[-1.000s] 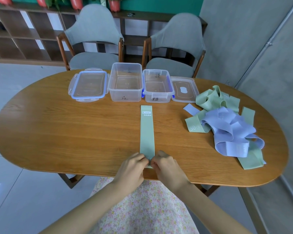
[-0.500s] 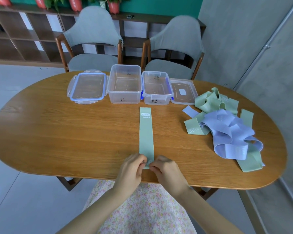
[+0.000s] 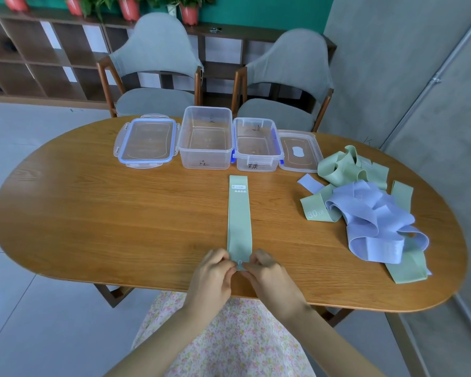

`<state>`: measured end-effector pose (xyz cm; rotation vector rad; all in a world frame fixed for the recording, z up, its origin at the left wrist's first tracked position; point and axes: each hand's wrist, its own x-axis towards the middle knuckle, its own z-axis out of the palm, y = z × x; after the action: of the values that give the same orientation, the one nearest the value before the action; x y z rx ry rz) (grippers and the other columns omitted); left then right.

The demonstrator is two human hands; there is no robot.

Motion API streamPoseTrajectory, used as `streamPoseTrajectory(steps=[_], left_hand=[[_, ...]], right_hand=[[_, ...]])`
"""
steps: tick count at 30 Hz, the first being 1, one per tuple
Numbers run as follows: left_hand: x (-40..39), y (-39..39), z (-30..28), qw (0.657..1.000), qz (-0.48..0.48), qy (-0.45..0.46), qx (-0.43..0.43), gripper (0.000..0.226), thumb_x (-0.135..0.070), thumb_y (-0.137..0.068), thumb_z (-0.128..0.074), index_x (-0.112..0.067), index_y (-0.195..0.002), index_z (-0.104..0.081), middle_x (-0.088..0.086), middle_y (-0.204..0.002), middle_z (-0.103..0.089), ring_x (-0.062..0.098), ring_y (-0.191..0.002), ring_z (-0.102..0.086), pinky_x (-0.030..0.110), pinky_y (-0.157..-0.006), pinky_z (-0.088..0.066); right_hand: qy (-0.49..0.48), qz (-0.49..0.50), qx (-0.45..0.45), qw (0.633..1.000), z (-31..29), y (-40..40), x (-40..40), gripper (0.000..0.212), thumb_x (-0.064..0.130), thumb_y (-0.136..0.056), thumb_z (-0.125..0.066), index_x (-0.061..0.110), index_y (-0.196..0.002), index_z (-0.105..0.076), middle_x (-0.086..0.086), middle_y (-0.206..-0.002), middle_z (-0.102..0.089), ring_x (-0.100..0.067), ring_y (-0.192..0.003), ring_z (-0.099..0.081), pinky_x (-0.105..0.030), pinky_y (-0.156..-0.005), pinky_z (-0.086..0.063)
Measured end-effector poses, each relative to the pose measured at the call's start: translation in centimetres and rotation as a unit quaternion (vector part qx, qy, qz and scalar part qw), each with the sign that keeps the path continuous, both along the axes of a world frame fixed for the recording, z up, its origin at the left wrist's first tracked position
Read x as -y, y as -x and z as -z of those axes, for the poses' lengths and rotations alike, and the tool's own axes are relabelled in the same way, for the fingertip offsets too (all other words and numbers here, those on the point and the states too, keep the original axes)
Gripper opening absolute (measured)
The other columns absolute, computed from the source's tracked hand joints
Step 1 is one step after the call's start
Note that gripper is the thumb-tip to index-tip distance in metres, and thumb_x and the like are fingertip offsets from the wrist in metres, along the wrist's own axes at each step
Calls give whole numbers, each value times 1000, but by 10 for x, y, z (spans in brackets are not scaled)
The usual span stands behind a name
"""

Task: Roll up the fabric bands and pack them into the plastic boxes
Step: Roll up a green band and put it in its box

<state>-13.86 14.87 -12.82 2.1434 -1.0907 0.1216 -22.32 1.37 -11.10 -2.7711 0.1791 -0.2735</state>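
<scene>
A pale green fabric band (image 3: pixel 239 216) lies flat and straight on the wooden table (image 3: pixel 93 213), its labelled end pointing at the boxes. My left hand (image 3: pixel 212 273) and my right hand (image 3: pixel 267 273) both pinch its near end, where a small tight roll sits between the fingertips. Two open clear plastic boxes stand at the far side: a larger one (image 3: pixel 206 159) and a smaller one with blue clips (image 3: pixel 256 161). Nothing lies in either box.
A blue-rimmed lid (image 3: pixel 147 142) lies left of the boxes and a clear lid (image 3: pixel 299 151) right of them. A tangled heap of green bands (image 3: pixel 346 167) and lilac bands (image 3: pixel 373 221) covers the table's right side. Two grey chairs (image 3: pixel 158 77) stand behind.
My hands have turned the band's near end over into a small roll and crept slightly forward along it. The band's far end has stayed where it was.
</scene>
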Motion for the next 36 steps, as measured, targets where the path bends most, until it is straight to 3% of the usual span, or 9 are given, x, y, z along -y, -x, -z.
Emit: streamPoseTrajectory(steps=[4, 6, 8, 15, 18, 22, 28, 31, 36], left_hand=[[4, 0, -5, 994, -54, 22, -97, 13, 0, -76, -71, -13, -74, -67, -8, -74, -55, 5, -63, -52, 23, -56, -43], [6, 1, -8, 990, -80, 32, -112, 18, -2, -74, -74, -14, -71, -61, -9, -69, -52, 8, -61, -50, 20, -54, -41], [6, 3, -8, 988, -98, 31, -113, 20, -5, -74, -75, -15, -69, -58, -8, -73, -51, 7, -63, -51, 24, -56, -44], [10, 17, -9, 978, -170, 7, -124, 19, -7, -76, -74, -18, -69, -61, -7, -71, -56, 12, -60, -55, 24, -53, -41], [10, 23, -8, 973, -186, 14, -136, 15, -5, -74, -75, -16, -72, -66, -7, -73, -61, 12, -64, -60, 28, -56, -47], [9, 26, -7, 968, -195, 35, -155, 16, 0, -73, -74, -15, -75, -70, -8, -75, -65, 9, -67, -61, 17, -59, -43], [14, 22, -10, 964, -215, 30, -151, 15, 1, -76, -71, -14, -74, -72, -6, -74, -61, 11, -63, -57, 16, -59, -39], [17, 22, -10, 964, -223, 25, -144, 16, 4, -77, -69, -12, -73, -71, -4, -75, -57, 12, -62, -55, 17, -61, -36], [20, 25, -12, 960, -241, 19, -141, 18, 5, -75, -69, -12, -74, -72, -2, -74, -61, 14, -63, -57, 14, -59, -33]], right_hand=[[-80, 59, 20, 995, 5, -4, 3, 4, 10, -85, -63, 11, -81, -65, 0, -81, -56, -18, -64, -58, -29, -57, -49], [-113, 92, 43, 988, 3, -4, 2, 6, 10, -83, -68, 11, -80, -63, 7, -77, -55, -8, -63, -52, -12, -58, -39], [-121, 110, 52, 985, 2, -3, -1, 9, 9, -82, -70, 11, -76, -62, 10, -76, -50, -3, -61, -46, -9, -57, -33], [-110, 189, 74, 973, 3, 1, -21, 10, 7, -79, -72, 13, -73, -66, 1, -73, -60, -12, -58, -57, -15, -52, -35], [-148, 207, 85, 963, 1, 1, -23, 14, 4, -76, -74, 14, -69, -67, 5, -68, -64, -8, -58, -57, -18, -56, -42], [-176, 234, 93, 952, -1, 0, -24, 15, 6, -74, -76, 15, -65, -69, 7, -64, -67, -6, -58, -60, -12, -57, -42], [-225, 258, 94, 935, -6, -3, -23, 12, 9, -76, -76, 13, -66, -71, 9, -61, -65, -7, -65, -61, -5, -57, -39], [-187, 251, 62, 948, -5, -4, -23, 11, 10, -82, -71, 9, -71, -71, 5, -71, -61, -6, -60, -53, -7, -56, -36], [-139, 225, 70, 962, -3, 1, -31, 7, 2, -81, -69, 6, -85, -74, -4, -90, -66, -14, -66, -63, -13, -61, -41]])
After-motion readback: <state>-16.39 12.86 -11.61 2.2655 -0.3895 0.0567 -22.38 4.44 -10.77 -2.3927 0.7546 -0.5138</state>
